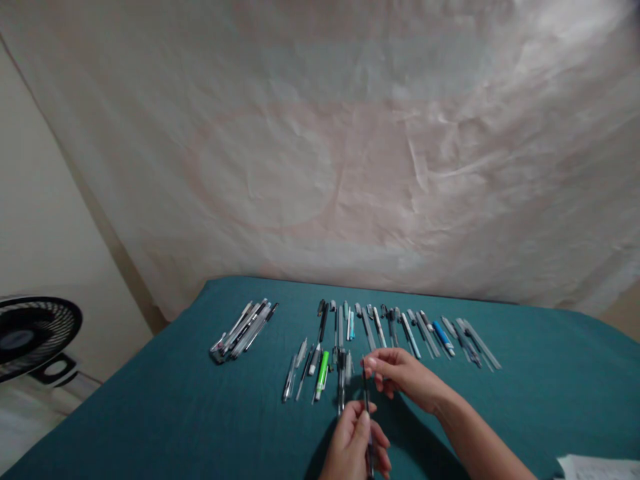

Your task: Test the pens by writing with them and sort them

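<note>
Both of my hands hold one dark, thin pen upright over the teal cloth. My left hand grips its lower end with the fingers wrapped round it. My right hand pinches its upper end between thumb and fingertips. Just beyond my hands lies a loose group of pens, among them a bright green pen. Farther back, a row of several pens lies side by side, one of them a blue pen.
A separate bundle of pens lies at the left on the teal-covered table. A black fan stands off the table's left side. White paper lies at the near right corner. A wrinkled pale sheet hangs behind.
</note>
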